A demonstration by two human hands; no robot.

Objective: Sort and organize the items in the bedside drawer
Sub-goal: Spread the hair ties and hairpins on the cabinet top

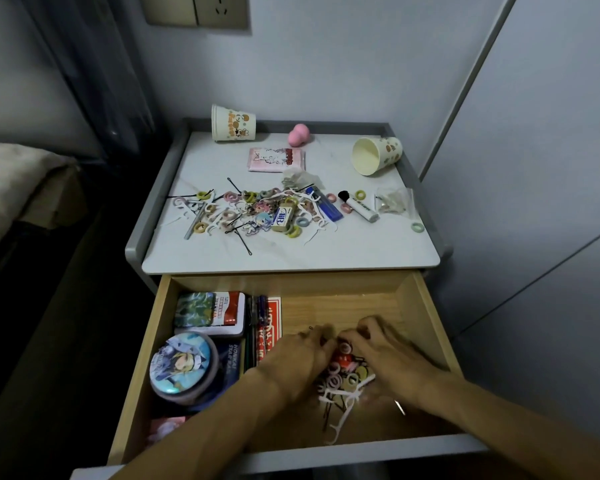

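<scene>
The table (388, 247) carries a loose heap (257, 211) of hair ties, floss picks and hairpins, unsorted. An eraser (283, 219) and a blue lead case (327, 205) lie in it. Below the table the drawer (430, 327) stands pulled out. Its left part looks ordered already: a round tin (182, 367) is at the front, flat tins (219, 311) are stacked behind it, and pens (257, 315) and a red card box (273, 315) lie just beside them.

Both hands are down in the right part of the drawer. The left hand (297, 362) and the right hand (381, 348) are bent over a small pile (343, 381) of the same ties, picks and pins, with their fingertips meeting at its far edge. The blur there hides whether either hand grips anything or only rakes at the pile, so I cannot tell.

At the back of the table a left cup (234, 124) and a right cup (378, 155) lie on their sides. They seem empty, as far as the right one's mouth shows. A pink packet (276, 160), a pink sponge (299, 135), a white brush (361, 207) and a clear bag (394, 200) lie apart from the heap. One green tie (417, 227) has strayed near the right edge.

I judge the task to be about midway. The big things are placed, but the small ones have yet to be cleared from the drawer and sorted by kind, perhaps into the cups.
</scene>
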